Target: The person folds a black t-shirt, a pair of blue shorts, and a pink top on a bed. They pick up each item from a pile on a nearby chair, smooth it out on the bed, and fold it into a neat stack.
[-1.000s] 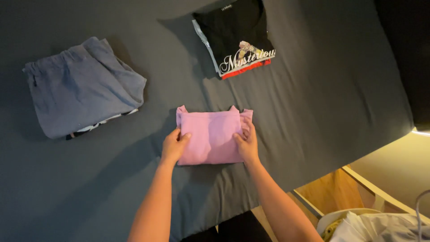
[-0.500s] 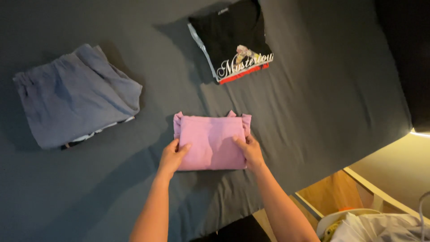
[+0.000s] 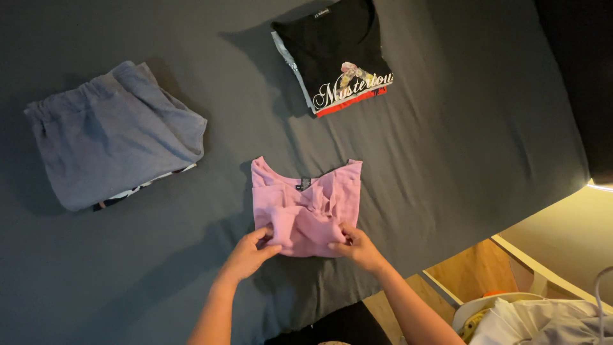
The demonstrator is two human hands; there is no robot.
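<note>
— Any containers in view?

— One, at the lower right: a white basket (image 3: 476, 306) on the floor beside the bed, cut off by the frame. It holds pale laundry (image 3: 543, 322), with something yellow showing at its rim.

— And the hands?

— Both are at the near edge of a pink top (image 3: 306, 204), which lies folded on the dark sheet (image 3: 447, 160), roughly in the middle. The left hand (image 3: 246, 255) has its fingers curled, pinching the lower left corner of the fabric. The right hand (image 3: 357, 246) is also curled shut, gripping the lower right corner. Between them the cloth is bunched and lifted a little.

— What else lies on the sheet?

— A folded grey garment (image 3: 112, 134) sits well apart to the left, with a striped edge peeking out beneath it. A folded black shirt (image 3: 335, 57) with a print and a red band lies beyond the pink one, near the far side.
</note>
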